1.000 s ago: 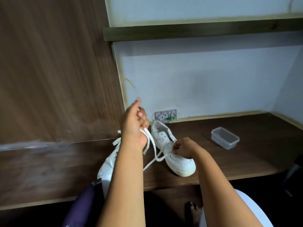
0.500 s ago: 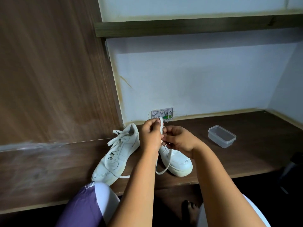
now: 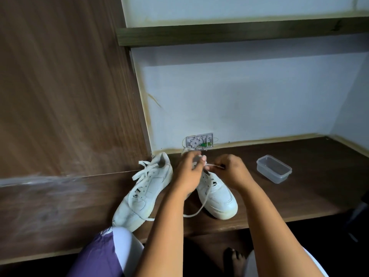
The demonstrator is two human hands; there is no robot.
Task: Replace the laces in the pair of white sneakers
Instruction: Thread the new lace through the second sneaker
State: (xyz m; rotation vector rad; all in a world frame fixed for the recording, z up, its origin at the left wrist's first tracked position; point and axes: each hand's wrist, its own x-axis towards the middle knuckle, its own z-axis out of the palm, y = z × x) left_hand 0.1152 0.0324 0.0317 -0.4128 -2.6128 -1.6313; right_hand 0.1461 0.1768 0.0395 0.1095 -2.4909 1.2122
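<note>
On your left, the first sneaker [image 3: 143, 192] lies on the dark wooden shelf [image 3: 299, 188], toe toward you, its lace [image 3: 142, 168] loose and spilling over the tongue; leave it until the other shoe is finished. Just right of it, your left hand [image 3: 187, 174] is raised over the second sneaker [image 3: 217, 194], fingers curled round that shoe's lace [image 3: 201, 204]. That lace hangs down past the shoe's inner side and ends in a slack curve on the shelf near the toe. Your right hand [image 3: 231, 170] sits close beside the left, thumb and fingers pinching a short stretch of the same lace between the two hands, above the shoe's collar.

This looks like the step of working the lace through the upper eyelets, though your hands hide the eyelets themselves, so which hole is in play cannot be told. Keep the pinch near the tip, draw the lace straight along the line of the hole, and let the left hand feed slack so the flat lace does not twist. Steady the shoe if it starts to slide.

Well to the right stands a clear plastic container [image 3: 274, 168], apart from the work. A small wall socket plate [image 3: 199, 141] sits behind your hands.
</note>
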